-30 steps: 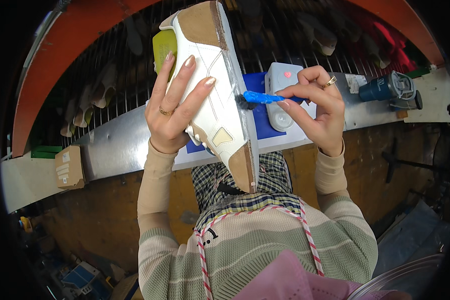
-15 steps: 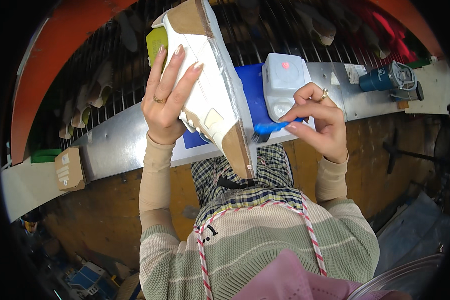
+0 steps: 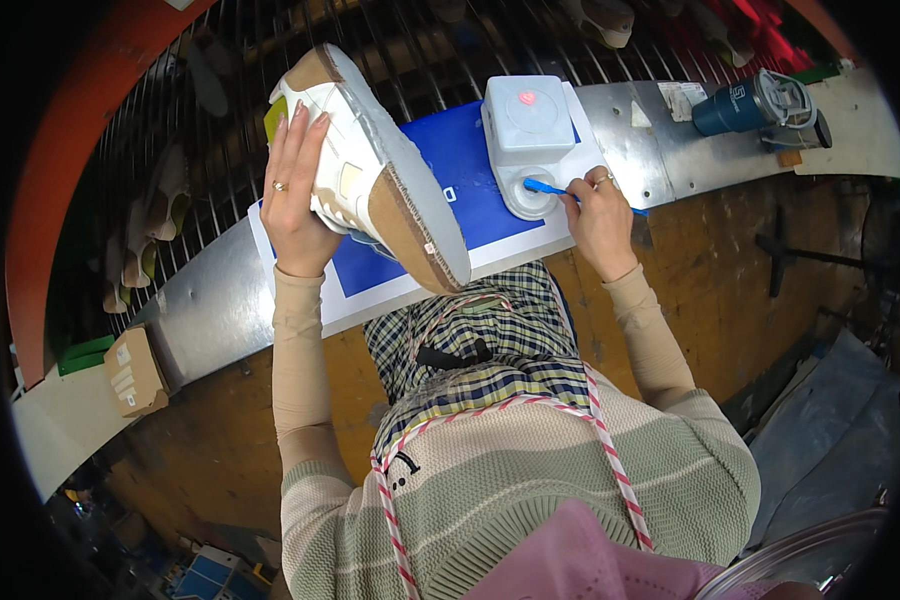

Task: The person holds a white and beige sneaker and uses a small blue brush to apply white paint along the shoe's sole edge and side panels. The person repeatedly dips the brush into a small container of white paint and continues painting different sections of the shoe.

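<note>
My left hand [image 3: 298, 215] grips a white and tan shoe upper [image 3: 355, 135], its fingers spread along the side. The greyish underside faces right, with a rough brown edge along the tan part. A yellow-green shoe last [image 3: 275, 118] peeks out at the upper's opening. Between the closed fingers of my right hand [image 3: 603, 222] is a small blue brush [image 3: 543, 187]. Its head dips into the round well at the front of a white plastic container [image 3: 532, 140], so the bristles are hidden.
Under the container lies a blue and white sheet [image 3: 440, 140] on a metal ledge [image 3: 210, 295]. Beyond it runs a rack of metal rods with several shoes [image 3: 170, 190]. A teal tumbler [image 3: 735, 108] stands at the right, a cardboard box [image 3: 135, 372] at the left.
My right hand has carried the brush from beside the shoe's sole edge to the container's well. The shoe has tilted and moved left, turning more of its underside into view.
</note>
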The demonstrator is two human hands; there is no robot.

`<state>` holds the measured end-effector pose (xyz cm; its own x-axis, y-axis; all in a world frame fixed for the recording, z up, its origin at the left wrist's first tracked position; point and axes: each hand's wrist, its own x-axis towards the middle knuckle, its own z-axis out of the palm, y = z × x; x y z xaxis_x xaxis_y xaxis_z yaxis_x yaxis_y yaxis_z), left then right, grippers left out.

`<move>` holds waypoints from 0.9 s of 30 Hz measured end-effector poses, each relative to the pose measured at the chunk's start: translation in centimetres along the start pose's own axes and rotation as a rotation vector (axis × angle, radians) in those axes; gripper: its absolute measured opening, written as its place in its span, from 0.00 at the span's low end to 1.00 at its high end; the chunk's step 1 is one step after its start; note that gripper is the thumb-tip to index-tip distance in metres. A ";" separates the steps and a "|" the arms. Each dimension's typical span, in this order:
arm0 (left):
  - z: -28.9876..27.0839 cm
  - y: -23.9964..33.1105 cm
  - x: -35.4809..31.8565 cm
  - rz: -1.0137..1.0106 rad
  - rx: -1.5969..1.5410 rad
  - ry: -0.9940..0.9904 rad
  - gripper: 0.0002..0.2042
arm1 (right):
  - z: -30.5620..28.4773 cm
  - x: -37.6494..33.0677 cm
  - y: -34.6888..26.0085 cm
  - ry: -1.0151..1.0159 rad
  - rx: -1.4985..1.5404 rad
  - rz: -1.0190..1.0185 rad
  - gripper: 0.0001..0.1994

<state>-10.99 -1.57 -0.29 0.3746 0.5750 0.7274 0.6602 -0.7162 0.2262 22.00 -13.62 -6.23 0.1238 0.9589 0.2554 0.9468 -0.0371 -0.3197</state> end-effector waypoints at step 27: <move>3.5 -0.4 1.7 -0.057 -0.018 -0.008 0.41 | -6.8 0.2 -7.5 0.088 0.836 -0.005 0.08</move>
<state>-8.37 1.09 -1.38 0.3418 0.6181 0.7079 0.6690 -0.6891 0.2785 16.93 -15.01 2.45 0.1759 0.9317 0.3178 0.4201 0.2209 -0.8802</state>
